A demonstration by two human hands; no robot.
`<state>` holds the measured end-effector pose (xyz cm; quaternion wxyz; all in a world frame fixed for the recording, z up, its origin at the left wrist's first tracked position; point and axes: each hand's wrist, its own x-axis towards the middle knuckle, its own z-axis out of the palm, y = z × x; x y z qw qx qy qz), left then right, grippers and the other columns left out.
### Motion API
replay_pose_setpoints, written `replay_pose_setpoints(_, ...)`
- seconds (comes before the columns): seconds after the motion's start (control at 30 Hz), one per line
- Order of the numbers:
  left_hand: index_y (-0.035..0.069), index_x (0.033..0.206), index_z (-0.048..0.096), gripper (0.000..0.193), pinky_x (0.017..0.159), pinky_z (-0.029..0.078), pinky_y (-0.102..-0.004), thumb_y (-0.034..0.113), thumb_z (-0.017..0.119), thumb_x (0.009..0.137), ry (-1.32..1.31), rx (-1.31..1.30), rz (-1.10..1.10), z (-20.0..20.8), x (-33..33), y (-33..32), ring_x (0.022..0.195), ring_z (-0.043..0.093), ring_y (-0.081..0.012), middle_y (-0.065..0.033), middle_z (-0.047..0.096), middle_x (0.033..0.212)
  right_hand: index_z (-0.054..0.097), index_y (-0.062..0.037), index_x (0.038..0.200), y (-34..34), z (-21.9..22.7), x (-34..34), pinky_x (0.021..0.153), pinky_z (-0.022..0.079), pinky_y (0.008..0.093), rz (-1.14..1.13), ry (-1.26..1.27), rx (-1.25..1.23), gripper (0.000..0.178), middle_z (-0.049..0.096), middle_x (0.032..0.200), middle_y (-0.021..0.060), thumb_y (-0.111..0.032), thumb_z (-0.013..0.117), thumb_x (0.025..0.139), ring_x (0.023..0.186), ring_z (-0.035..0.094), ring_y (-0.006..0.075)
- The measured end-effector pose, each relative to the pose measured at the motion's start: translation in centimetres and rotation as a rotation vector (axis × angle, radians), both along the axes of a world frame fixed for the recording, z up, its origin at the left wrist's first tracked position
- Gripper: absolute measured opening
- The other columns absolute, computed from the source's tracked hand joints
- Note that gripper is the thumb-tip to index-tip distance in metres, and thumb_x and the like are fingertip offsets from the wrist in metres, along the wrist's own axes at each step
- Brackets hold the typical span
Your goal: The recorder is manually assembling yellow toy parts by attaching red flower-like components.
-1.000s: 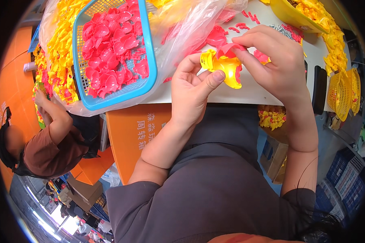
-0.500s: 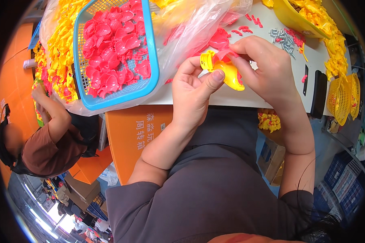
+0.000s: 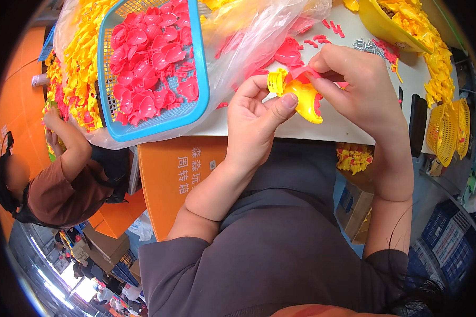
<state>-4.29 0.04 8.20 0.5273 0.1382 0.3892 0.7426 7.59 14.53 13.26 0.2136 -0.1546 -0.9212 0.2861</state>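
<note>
My left hand is closed round a yellow curved plastic part, its thumb along the near side. A pink plastic piece lies against the top of that yellow part. Thumb and forefinger of my right hand pinch the pink piece from the right. The joint between the two pieces is partly hidden by my fingers. Both hands are just above the near edge of the white table. Left of them stands a blue basket full of pink shell-shaped pieces.
Clear plastic sheeting spreads beside the basket. Small metal pins and pink bits lie beyond my right hand. A yellow tub stands at the far right, yellow mesh baskets below it. At left, another person works by heaped yellow parts.
My right hand has shifted slightly right and up, still pinching the pink piece. The yellow part has moved a little right and down in my left hand.
</note>
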Motion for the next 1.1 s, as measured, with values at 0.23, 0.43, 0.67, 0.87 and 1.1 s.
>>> replay_pose_setpoints(0.23, -0.004, 0.113, 0.052, 0.033, 0.084, 0.053, -0.0269, 0.003, 0.070, 0.086, 0.033, 0.015, -0.013, 0.5, 0.1, 0.2, 0.099, 0.065, -0.0190, -0.0140, 0.061, 0.114, 0.058, 0.0041, 0.080, -0.2, 0.9, 0.1, 0.063, 0.054, 0.0245, -0.101, -0.001, -0.172, 0.010, 0.066, 0.073, 0.0071, 0.003, 0.068, 0.079, 0.068, 0.066, 0.0111)
replay_pose_setpoints(0.43, -0.003, 0.114, 0.052, 0.031, 0.084, 0.054, -0.0279, 0.006, 0.068, 0.089, 0.004, 0.012, -0.020, 0.5, 0.0, 0.1, 0.099, 0.065, -0.0180, -0.0129, 0.061, 0.113, 0.058, 0.0046, 0.079, -0.2, 0.6, 0.0, 0.061, 0.052, 0.0235, -0.033, 0.054, -0.083, 0.010, 0.065, 0.072, 0.0074, 0.003, 0.068, 0.077, 0.067, 0.064, 0.0114)
replay_pose_setpoints(0.67, -0.003, 0.119, 0.052, 0.032, 0.084, 0.055, -0.0284, 0.013, 0.062, 0.094, -0.014, 0.013, -0.035, 0.5, -0.2, 0.1, 0.098, 0.065, -0.0159, -0.0116, 0.063, 0.109, 0.058, 0.0044, 0.077, -0.6, 0.7, -0.2, 0.062, 0.052, 0.0232, -0.085, 0.082, -0.133, 0.010, 0.066, 0.074, 0.0081, 0.003, 0.068, 0.077, 0.067, 0.063, 0.0111)
replay_pose_setpoints(0.87, -0.004, 0.121, 0.051, 0.033, 0.083, 0.056, -0.0277, 0.015, 0.061, 0.095, -0.029, 0.016, -0.034, 0.6, -0.3, 0.2, 0.098, 0.065, -0.0162, -0.0121, 0.064, 0.109, 0.057, 0.0041, 0.076, -1.5, 0.7, 0.0, 0.066, 0.055, 0.0231, -0.192, 0.166, -0.176, 0.010, 0.068, 0.078, 0.0087, 0.005, 0.068, 0.078, 0.072, 0.066, 0.0109)
replay_pose_setpoints(1.1, -0.004, 0.123, 0.051, 0.038, 0.082, 0.058, -0.0308, 0.023, 0.057, 0.097, 0.109, 0.000, -0.064, 0.5, -0.2, 0.1, 0.100, 0.067, -0.0196, -0.0138, 0.063, 0.113, 0.057, 0.0046, 0.076, -1.5, 1.4, 0.2, 0.066, 0.054, 0.0243, -0.104, 0.094, -0.132, 0.011, 0.067, 0.078, 0.0099, 0.005, 0.068, 0.077, 0.071, 0.067, 0.0135)
